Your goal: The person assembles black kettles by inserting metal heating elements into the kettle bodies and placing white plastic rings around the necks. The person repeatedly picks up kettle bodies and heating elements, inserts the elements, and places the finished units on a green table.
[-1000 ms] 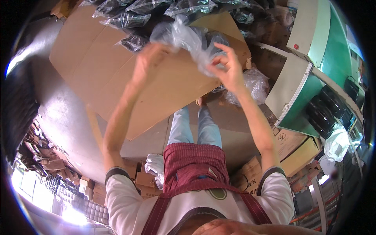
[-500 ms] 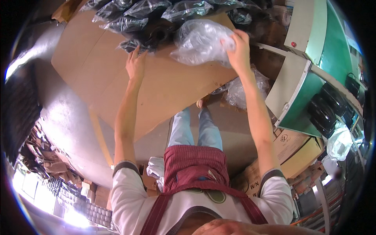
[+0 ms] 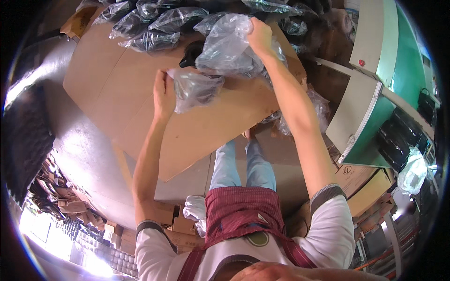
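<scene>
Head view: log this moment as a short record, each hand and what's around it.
Left hand: gripping left bag, clear plastic, by its left side
Right hand: gripping right bag, larger, clear, near its top
Bags joined: cannot tell
Black item: at right bag's left edge, partly hidden
Surface below hands: cardboard
Far side: bagged dark items, lying close together
Right side: pale panel with red button
</scene>
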The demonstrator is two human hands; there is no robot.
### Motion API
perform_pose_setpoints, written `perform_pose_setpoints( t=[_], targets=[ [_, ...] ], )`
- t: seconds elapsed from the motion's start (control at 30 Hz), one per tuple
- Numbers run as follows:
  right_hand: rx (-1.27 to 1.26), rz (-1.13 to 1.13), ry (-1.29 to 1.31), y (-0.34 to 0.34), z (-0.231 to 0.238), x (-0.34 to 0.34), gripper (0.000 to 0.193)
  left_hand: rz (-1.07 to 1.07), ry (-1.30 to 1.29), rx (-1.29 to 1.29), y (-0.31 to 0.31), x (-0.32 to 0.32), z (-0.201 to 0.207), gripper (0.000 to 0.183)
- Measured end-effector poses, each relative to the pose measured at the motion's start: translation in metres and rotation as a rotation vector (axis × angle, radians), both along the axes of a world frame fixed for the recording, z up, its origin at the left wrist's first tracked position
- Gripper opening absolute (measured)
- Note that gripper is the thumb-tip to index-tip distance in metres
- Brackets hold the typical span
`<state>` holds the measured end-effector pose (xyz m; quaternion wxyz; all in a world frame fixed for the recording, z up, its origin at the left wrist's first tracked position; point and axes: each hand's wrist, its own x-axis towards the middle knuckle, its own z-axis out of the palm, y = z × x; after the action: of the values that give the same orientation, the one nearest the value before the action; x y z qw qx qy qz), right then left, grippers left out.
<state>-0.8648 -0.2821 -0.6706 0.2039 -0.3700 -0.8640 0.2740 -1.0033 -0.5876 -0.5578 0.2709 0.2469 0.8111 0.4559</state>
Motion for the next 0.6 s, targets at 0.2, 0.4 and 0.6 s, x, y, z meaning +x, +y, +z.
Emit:
perform_pose_setpoints(
  t=[0.2,0.4,0.6],
  targets=[
    [-0.041,-0.127,-0.195,0.056,0.041,0.008,0.054,-0.079,0.706,-0.302,0.028,-0.066,-0.042,0.051],
    [0.317,0.005,-0.529,0.079,-0.008,0.012,0.037,-0.38,0.885,-0.528,0.037,-0.12,-0.098,0.038],
    [0.354,0.147,-0.394,0.076,0.032,0.024,0.011,-0.599,0.763,-0.456,0.039,-0.138,-0.069,0.014]
  ],
)
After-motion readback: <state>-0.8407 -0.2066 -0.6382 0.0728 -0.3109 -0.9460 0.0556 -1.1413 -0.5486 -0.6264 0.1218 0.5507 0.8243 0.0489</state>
